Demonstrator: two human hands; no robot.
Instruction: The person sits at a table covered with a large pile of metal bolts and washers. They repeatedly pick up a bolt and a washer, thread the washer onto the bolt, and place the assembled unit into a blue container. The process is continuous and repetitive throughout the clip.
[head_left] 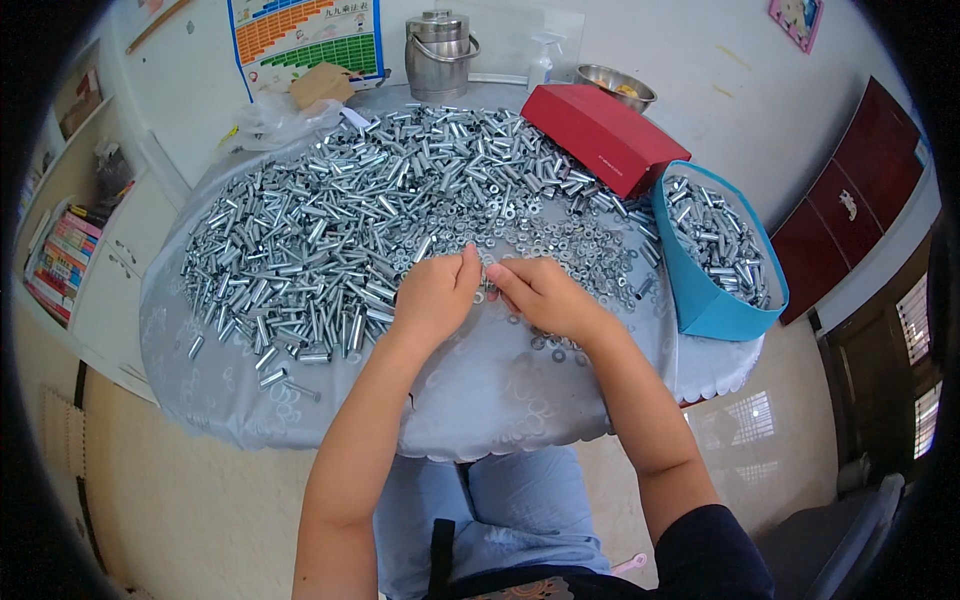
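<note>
Over the near part of a heap of metal hardware, my left hand [437, 293] and my right hand [548, 297] almost meet. The left is closed, its thumb raised along the curled fingers. My right thumb and fingers are pinched together close to the left hand. Whatever small part they hold is hidden by the fingers. Just beyond and beneath them lie many small flat washers [575, 245]. To the left spreads a big heap of silvery metal sleeves and bolts [310, 225]. A teal fabric bin [725, 318] full of metal sleeve anchors [715, 240] stands to the right.
A red box [610, 135] rests at the heap's far right edge. Behind are a steel lidded pot [437, 60], a spray bottle [540, 65], a metal bowl [618, 85] and a plastic bag [285, 120]. A grey cloth [500, 400] covers the table; a chair [840, 540] stands lower right.
</note>
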